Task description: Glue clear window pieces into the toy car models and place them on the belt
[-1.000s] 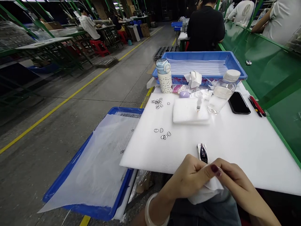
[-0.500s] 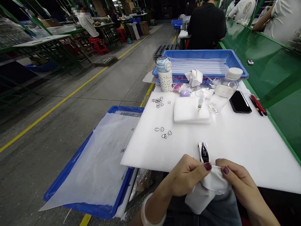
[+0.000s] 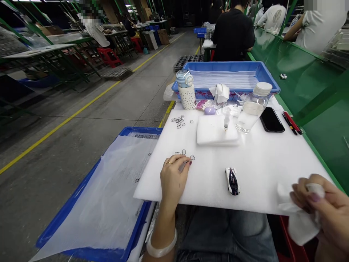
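My left hand (image 3: 174, 174) reaches over the white foam sheet (image 3: 207, 189), its thumb and index fingertips pinched at a cluster of small dark rings (image 3: 184, 152). Those fingertips partly cover the ring they meet on. Off the sheet's right front edge, my right hand (image 3: 324, 200) is closed around a crumpled white cloth (image 3: 302, 227); both are blurred by motion. A white toy car (image 3: 232, 182) with a dark middle lies by itself between my hands, near the front edge. More thin rings (image 3: 178, 120) lie farther back on the left.
Behind are a foam block (image 3: 215, 136) with a small syringe-like dispenser (image 3: 226, 122), a clear bottle (image 3: 252, 111), a dotted cup (image 3: 187, 92), a phone (image 3: 272, 119) and red-handled pliers (image 3: 293, 122). Blue trays stand at back (image 3: 226, 66) and left (image 3: 109, 145). A co-worker (image 3: 233, 32) sits ahead.
My left hand has let go of the cloth and moved left to the rings. My right hand has carried the cloth to the right, away from the toy car.
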Demonstrator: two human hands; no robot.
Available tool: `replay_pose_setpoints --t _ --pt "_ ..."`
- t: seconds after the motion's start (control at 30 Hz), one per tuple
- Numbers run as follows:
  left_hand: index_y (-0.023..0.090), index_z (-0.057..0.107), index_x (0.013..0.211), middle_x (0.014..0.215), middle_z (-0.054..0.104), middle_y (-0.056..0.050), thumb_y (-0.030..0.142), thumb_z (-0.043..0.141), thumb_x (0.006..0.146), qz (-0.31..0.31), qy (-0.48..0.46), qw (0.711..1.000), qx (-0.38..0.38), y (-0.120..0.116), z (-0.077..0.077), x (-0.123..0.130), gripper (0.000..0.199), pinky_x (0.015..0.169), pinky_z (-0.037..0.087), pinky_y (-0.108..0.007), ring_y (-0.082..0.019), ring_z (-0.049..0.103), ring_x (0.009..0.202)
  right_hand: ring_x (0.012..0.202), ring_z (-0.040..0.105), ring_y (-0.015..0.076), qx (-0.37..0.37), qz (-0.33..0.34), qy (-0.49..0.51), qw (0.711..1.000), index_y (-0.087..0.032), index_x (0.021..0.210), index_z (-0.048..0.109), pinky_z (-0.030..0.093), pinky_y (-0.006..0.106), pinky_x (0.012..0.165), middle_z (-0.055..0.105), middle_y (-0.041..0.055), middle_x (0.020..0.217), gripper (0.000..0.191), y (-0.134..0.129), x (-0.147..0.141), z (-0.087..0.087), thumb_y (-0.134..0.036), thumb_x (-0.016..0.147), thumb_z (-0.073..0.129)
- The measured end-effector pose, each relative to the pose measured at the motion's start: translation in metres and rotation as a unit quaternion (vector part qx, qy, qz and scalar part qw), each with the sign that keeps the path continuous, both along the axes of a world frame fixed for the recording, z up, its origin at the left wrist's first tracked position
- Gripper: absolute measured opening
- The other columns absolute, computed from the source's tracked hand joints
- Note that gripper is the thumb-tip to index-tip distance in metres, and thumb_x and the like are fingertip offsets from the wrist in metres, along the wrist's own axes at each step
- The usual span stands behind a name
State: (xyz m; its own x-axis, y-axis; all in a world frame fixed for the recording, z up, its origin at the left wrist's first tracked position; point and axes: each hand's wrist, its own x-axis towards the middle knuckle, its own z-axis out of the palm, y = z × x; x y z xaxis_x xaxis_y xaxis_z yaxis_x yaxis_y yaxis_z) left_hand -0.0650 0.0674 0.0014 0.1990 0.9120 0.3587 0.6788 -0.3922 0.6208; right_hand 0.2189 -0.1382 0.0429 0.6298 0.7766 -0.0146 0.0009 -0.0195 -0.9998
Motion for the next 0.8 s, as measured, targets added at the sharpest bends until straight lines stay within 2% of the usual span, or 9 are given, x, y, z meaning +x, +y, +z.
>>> replay_pose_setpoints --t 0.1,0.17,0.23,0.33,0.47,0.53,0.6,0.7,0.8 --pt "0.022 0.074 0.085 0.098 0.073 -0.002 0.008 0.067 0.085 -0.05 -0.083 0.995 0.033 -0.012 0.009 0.004 0.016 0.084 0.056 -0.037 -0.023 0.067 0.094 0.044 0.04 0.0065 -0.086 0.119 0.077 0.986 -0.019 0.084 0.057 0.032 0.021 0.039 0.056 0.0007 0.069 0.031 0.01 -0.025 -0.002 -0.044 0.081 0.075" --pt "0.022 0.072 0.089 0.093 0.072 0.0 0.006 0.065 0.088 -0.154 -0.174 0.972 0.027 -0.025 0.019 0.013 0.017 0.082 0.057 -0.028 -0.016 0.068 0.089 0.041 0.034 0.005 -0.133 0.193 0.115 0.965 -0.018 0.086 0.057 0.028 0.02 0.038 0.053 -0.0017 0.064 0.035 0.02 -0.047 -0.005 -0.052 0.085 0.069" --pt "0.022 0.071 0.092 0.088 0.071 0.001 0.003 0.064 0.089 -0.277 -0.224 0.934 0.005 -0.041 0.027 0.024 0.02 0.076 0.057 -0.021 -0.012 0.068 0.084 0.05 0.038 0.0069 -0.127 0.218 0.13 0.959 -0.018 0.082 0.057 0.034 0.02 0.046 0.048 -0.0027 0.064 0.039 0.033 -0.069 -0.007 -0.056 0.088 0.064" --pt "0.018 0.071 0.095 0.092 0.071 -0.002 0.0 0.065 0.088 -0.361 -0.246 0.9 0.005 -0.058 0.035 0.04 0.021 0.078 0.057 -0.018 -0.011 0.069 0.085 0.065 0.042 0.0099 -0.081 0.218 0.161 0.959 -0.018 0.078 0.058 0.041 0.021 0.063 0.045 -0.0016 0.07 0.043 0.049 -0.094 -0.007 -0.058 0.09 0.06" --pt "0.019 0.074 0.094 0.099 0.069 -0.003 0.003 0.067 0.089 -0.385 -0.283 0.879 -0.005 -0.063 0.035 0.051 0.018 0.079 0.056 -0.015 -0.01 0.068 0.086 0.058 0.031 0.008 -0.063 0.194 0.265 0.942 -0.018 0.076 0.052 0.029 0.02 0.053 0.038 -0.0042 0.066 0.041 0.056 -0.104 -0.002 -0.056 0.086 0.066" --pt "0.022 0.074 0.098 0.098 0.069 -0.002 0.006 0.07 0.087 -0.38 -0.329 0.862 -0.06 -0.063 0.032 0.054 0.019 0.081 0.055 -0.016 -0.01 0.068 0.087 0.055 0.027 0.0074 -0.052 0.193 0.286 0.937 -0.019 0.076 0.051 0.024 0.02 0.05 0.036 -0.0052 0.063 0.042 0.055 -0.104 0.0 -0.057 0.085 0.067" --pt "0.026 0.074 0.103 0.098 0.07 -0.001 0.013 0.073 0.088 -0.359 -0.379 0.838 -0.156 -0.065 0.028 0.056 0.02 0.083 0.055 -0.017 -0.012 0.067 0.091 0.057 0.03 0.0078 -0.032 0.19 0.279 0.941 -0.018 0.075 0.051 0.027 0.02 0.052 0.039 -0.0043 0.064 0.043 0.056 -0.106 0.002 -0.057 0.085 0.067" --pt "0.027 0.076 0.105 0.105 0.069 -0.003 0.027 0.073 0.09 -0.337 -0.447 0.774 -0.294 -0.068 0.02 0.06 0.015 0.085 0.054 -0.018 -0.013 0.065 0.098 0.063 0.035 0.0087 -0.012 0.18 0.254 0.95 -0.018 0.076 0.053 0.033 0.02 0.058 0.045 -0.0019 0.071 0.041 0.059 -0.11 0.004 -0.055 0.086 0.067" --pt "0.026 0.078 0.099 0.107 0.068 -0.003 0.03 0.075 0.089 -0.331 -0.508 0.708 -0.361 -0.071 0.015 0.061 0.012 0.091 0.053 -0.019 -0.013 0.065 0.101 0.063 0.035 0.0079 -0.02 0.176 0.244 0.953 -0.017 0.079 0.055 0.033 0.019 0.058 0.045 -0.0021 0.073 0.039 0.062 -0.112 0.004 -0.054 0.087 0.067"
